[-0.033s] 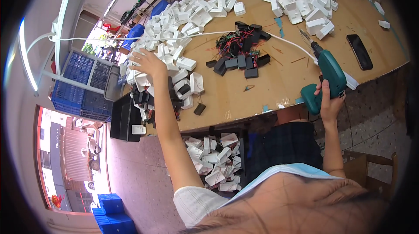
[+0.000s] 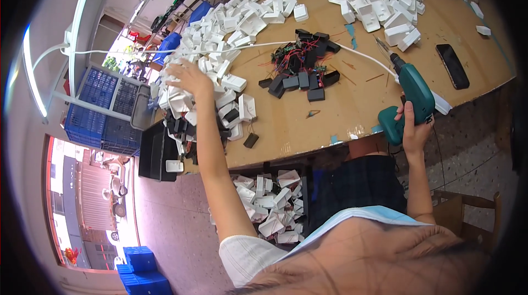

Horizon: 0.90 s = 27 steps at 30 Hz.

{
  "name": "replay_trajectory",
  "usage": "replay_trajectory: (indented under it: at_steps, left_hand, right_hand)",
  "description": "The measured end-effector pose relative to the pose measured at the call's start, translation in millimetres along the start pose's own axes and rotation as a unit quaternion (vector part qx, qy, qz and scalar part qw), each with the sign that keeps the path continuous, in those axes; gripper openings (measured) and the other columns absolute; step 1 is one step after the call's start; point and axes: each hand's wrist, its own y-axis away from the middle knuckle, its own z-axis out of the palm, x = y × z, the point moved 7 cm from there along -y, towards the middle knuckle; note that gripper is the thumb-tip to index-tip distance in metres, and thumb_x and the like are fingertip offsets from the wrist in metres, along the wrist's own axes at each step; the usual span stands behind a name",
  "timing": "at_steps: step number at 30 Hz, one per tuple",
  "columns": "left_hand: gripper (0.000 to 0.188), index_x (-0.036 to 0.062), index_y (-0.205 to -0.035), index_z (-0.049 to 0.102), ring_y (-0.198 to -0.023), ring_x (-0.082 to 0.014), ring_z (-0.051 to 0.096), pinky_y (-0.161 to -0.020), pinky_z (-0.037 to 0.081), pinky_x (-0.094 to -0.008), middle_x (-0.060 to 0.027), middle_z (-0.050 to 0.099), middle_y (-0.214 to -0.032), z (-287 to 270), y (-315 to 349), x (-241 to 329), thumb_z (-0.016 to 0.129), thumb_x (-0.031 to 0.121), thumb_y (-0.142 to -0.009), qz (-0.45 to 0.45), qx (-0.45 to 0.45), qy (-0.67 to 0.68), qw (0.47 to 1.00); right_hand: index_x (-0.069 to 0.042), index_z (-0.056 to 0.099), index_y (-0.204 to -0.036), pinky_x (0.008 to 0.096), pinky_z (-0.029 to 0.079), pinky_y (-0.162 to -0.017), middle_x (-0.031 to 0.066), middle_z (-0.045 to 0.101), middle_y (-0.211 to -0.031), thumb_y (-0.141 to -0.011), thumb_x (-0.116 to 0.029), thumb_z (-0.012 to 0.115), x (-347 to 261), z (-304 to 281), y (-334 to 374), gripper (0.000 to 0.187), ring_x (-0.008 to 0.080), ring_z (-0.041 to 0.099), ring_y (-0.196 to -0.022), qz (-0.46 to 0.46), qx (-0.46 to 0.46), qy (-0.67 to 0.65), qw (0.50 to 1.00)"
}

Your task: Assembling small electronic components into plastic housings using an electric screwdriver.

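Note:
My left hand (image 2: pixel 192 79) reaches over the white plastic casings (image 2: pixel 234 82) at the left of the table. Its fingers are bent a little and apart, with no casing plainly in them; the fingertips overlap the pile. My right hand (image 2: pixel 416 132) is wrapped round a dark green power drill (image 2: pixel 413 94) at the front right edge, its slim metal bit pointing to the far left. Between my hands lies a heap of black boxes (image 2: pixel 303 79) with red wires and small circuit boards.
A black phone (image 2: pixel 453 66) lies right of the drill. White casings also cover the table's far side. A white cable (image 2: pixel 363 55) crosses the table. At the left end stands a black bin (image 2: pixel 153 152); a crate of wired casings (image 2: pixel 269 207) sits below the front edge.
My left hand's fingers have bent and come down slightly over the white casings. The right hand and the drill have hardly moved.

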Motion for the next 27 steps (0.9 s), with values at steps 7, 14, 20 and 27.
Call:
replay_trajectory:
  at_steps: [7,14,20,27]
  left_hand:
    - [0.04,0.009,-0.123,0.068,-0.111,-0.043,0.06,-0.094,0.051,-0.0487,-0.0232,0.063,-0.119,-76.4,32.8,255.1,0.074,0.024,-0.086,0.277,-0.101,0.609,0.736]
    - [0.058,0.0298,-0.14,0.062,-0.131,-0.0472,0.048,-0.115,0.03,-0.0579,-0.0223,0.057,-0.144,62.3,-3.3,396.0,0.044,0.065,-0.097,0.319,-0.272,0.501,0.757]
    - [0.056,0.0253,-0.134,0.057,-0.123,-0.045,0.056,-0.105,0.042,-0.0542,-0.0256,0.066,-0.125,2.1,17.4,444.5,0.064,0.058,-0.089,0.298,-0.295,0.513,0.749]
    - [0.055,0.0274,-0.136,0.033,-0.087,-0.0155,0.057,-0.074,0.048,-0.0312,-0.0061,0.06,-0.111,-106.7,53.8,288.2,0.071,0.034,-0.097,0.038,-0.552,0.827,0.1]
  right_hand:
    - [0.006,0.064,-0.116,0.0263,0.05,-0.066,0.0047,0.066,-0.082,-0.103,-0.017,0.058,16.9,-3.8,-13.0,0.027,0.0094,0.061,-0.066,0.002,0.016,0.04,0.999]
    - [0.007,0.059,-0.121,0.0271,0.05,-0.063,0.01,0.067,-0.094,-0.101,-0.01,0.056,7.3,30.9,-5.2,0.027,0.0117,0.06,-0.065,-0.005,-0.018,-0.067,0.998]
    - [0.006,0.057,-0.125,0.0276,0.05,-0.064,0.0092,0.064,-0.089,-0.102,-0.017,0.055,32.5,6.9,-13.5,0.033,0.0128,0.059,-0.067,0.002,-0.021,0.0,1.0]
    - [0.005,0.056,-0.128,0.0271,0.049,-0.066,0.0077,0.062,-0.089,-0.105,-0.023,0.052,37.6,-7.6,-15.9,0.036,0.0124,0.058,-0.069,0.014,0.01,-0.008,1.0]
